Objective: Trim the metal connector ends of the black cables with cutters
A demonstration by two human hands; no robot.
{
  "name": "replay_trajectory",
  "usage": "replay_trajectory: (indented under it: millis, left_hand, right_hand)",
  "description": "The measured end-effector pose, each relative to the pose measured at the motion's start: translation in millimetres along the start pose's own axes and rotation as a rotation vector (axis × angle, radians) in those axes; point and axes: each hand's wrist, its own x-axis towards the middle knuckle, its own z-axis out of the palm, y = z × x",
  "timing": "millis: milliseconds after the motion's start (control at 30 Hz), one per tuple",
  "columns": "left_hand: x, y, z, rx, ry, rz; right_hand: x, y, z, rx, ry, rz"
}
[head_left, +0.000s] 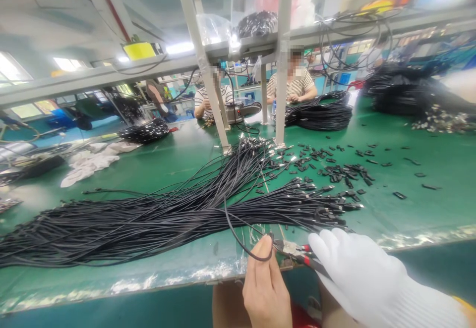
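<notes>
My bare left hand pinches a black cable near its end, which loops up over the bench edge. My right hand, in a white knitted glove, is closed around the red-and-black handles of pliers. The jaws of the pliers point left and meet the cable end by my left fingertips; exactly what they grip is too small to tell. Just beyond my hands lies a long bundle of black cables, with metal plug tips fanned out to the right.
Small black plastic pieces are scattered on the green bench. Metal posts rise from its middle. Coiled cables lie farther back, and a white cloth at left. Two people in striped shirts sit opposite.
</notes>
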Motion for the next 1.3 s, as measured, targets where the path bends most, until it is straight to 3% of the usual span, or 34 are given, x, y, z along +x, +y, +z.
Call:
replay_trajectory:
  millis: [100, 167, 300, 433, 533, 600, 733, 900, 1067, 1300]
  left_hand:
    - [1, 0, -6.1, 0.002, -0.087, 0.039]
    - [2, 2, -10.9, -0.048, -0.125, -0.063]
    - [12, 7, -20.0, -0.281, -0.217, -0.504]
    - [30, 10, -28.0, -0.667, -0.31, -0.929]
    - [41, 16, -32.3, -0.89, -0.423, -1.143]
    - [45, 22, -33.5, -0.963, -0.424, -1.229]
    - [44, 28, -33.0, -1.0, -0.413, -1.329]
    - [42, 29, -32.7, -1.022, -0.458, -1.367]
    - [42, 30, -32.7, -1.024, -0.424, -1.408]
    - [36, 26, -30.2, -1.032, -0.465, -1.372]
  right_hand:
    - [-3, 5, 7, 0.02, 0.013, 0.054]
    - [-9, 4, 10, 0.035, 0.025, 0.066]
    - [-24, 8, 8, 0.053, -0.019, -0.032]
    - [-26, 22, -5, 0.021, 0.05, -0.034]
    - [-20, 31, -12, -0.027, 0.064, -0.094]
    - [-17, 34, -14, -0.049, 0.045, -0.139]
    - [-22, 31, -13, -0.072, 0.038, -0.176]
    - [-24, 25, -14, -0.06, 0.055, -0.196]
    - [-15, 23, -20, -0.041, 0.083, -0.178]
    - [-9, 19, -27, -0.026, 0.114, -0.151]
